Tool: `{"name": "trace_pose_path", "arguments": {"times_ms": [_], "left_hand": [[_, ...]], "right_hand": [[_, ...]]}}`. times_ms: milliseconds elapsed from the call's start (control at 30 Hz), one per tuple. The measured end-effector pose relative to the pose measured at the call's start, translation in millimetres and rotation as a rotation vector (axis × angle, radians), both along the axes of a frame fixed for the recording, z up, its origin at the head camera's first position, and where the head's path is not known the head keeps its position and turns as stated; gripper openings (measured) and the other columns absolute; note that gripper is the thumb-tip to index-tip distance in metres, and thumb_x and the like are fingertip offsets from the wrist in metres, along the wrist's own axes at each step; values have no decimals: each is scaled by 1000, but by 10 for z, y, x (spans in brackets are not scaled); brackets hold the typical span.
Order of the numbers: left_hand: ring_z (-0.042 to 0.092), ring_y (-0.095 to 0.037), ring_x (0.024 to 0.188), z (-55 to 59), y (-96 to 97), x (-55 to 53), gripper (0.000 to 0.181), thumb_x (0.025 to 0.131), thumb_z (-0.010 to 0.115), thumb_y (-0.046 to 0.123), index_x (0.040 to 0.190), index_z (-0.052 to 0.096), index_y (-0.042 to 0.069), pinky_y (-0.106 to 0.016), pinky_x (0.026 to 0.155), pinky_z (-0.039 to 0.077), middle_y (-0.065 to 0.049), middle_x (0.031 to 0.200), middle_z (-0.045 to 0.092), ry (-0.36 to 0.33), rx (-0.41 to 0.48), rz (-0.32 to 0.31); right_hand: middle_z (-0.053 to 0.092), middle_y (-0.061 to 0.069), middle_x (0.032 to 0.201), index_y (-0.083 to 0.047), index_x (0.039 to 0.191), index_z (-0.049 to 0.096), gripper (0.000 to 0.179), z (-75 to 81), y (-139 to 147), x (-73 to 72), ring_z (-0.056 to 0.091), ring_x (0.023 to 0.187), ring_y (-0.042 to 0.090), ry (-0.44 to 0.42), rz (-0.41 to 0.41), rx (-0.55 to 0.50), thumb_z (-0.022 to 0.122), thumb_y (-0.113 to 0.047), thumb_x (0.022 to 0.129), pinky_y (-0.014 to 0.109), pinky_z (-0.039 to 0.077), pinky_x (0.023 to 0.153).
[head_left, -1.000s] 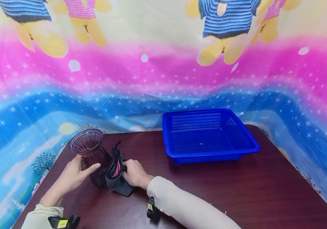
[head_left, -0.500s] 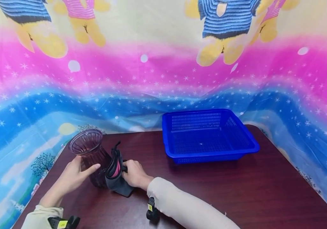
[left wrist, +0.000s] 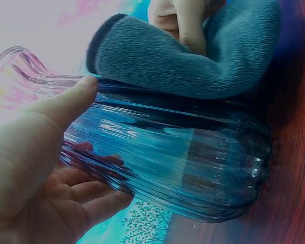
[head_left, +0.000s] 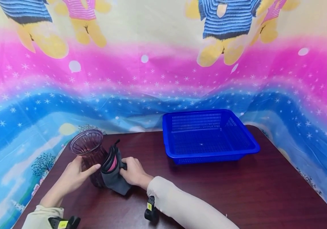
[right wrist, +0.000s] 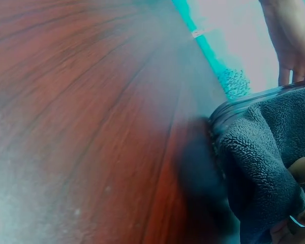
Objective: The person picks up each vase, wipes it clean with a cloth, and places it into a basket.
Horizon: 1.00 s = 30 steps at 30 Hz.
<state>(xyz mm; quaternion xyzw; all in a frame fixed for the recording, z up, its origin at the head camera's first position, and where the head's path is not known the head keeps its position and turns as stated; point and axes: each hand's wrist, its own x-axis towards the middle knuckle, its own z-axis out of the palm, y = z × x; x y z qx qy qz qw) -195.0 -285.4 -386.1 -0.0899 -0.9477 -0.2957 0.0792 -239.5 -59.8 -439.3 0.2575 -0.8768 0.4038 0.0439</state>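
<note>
1. Locate the vase (head_left: 94, 157) at the lower left of the head frame; its flared mouth leans toward the left edge, and you cannot confirm whether its base touches the table (head_left: 266, 187)
2. Check your left hand (head_left: 73, 173): the thumb lies along one wall and the fingers curl round the opposite side, holding the vase below its mouth
3. Check your right hand (head_left: 134, 172): the fingers pinch the bunched grey cloth (head_left: 117, 181); folds hide some fingertips, so you cannot tell their spacing
4. Note the contact: the cloth lies against the vase's right side in the head frame, along its upper wall in the left wrist frame
5. Judge as done: vase secured, cloth gripped and in place
6. Judge as under way: wiping the outer wall, apparently; you cannot tell which areas are finished
7. Judge as left: probably the uncovered wall at the left wrist frame's lower centre and the area under your left hand
8. Regard the blue basket (head_left: 212, 154), right of centre in the head frame, as uninvolved for now; it stands apart from both hands
</note>
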Motion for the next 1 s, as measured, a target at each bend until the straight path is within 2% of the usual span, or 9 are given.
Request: {"name": "trace_pose_path", "arguments": {"times_ms": [233,367,567,767,1000], "left_hand": [[60,-54,118,-8,-10,-18,68,96,69,27,142,38,-12,-63,95,50,-41,131,57,9,-3,-18],[62,-52,116,-18,-13,-23,64,95,69,22,140,39,-12,-62,94,51,-40,130,58,15,4,-27],[63,-52,115,-24,-16,-23,61,94,70,24,136,43,-11,-62,93,52,-39,127,61,26,5,-33],[63,-53,115,-21,-2,0,60,92,72,22,135,46,-11,-63,95,51,-39,126,61,50,11,-26],[68,-48,108,-28,-9,-1,55,93,71,20,133,48,-9,-58,89,55,-34,119,67,65,8,-34]], "right_hand": [[71,-4,83,-12,100,76,17,149,-7,-7,57,71,0,-17,31,-46,66,-8,88,12,44,64],[65,-5,76,-12,98,75,14,245,-14,2,54,66,0,-51,52,-79,64,-7,91,13,43,60],[60,-5,73,-12,97,73,11,384,-40,15,53,64,1,-52,59,-110,63,-8,93,13,43,59],[67,-5,83,-14,101,73,14,504,-60,29,54,71,0,-10,56,-105,64,-8,92,12,44,64],[72,-4,92,-15,107,75,19,608,-81,48,58,79,-1,24,51,-97,66,-11,91,11,45,71]]}}
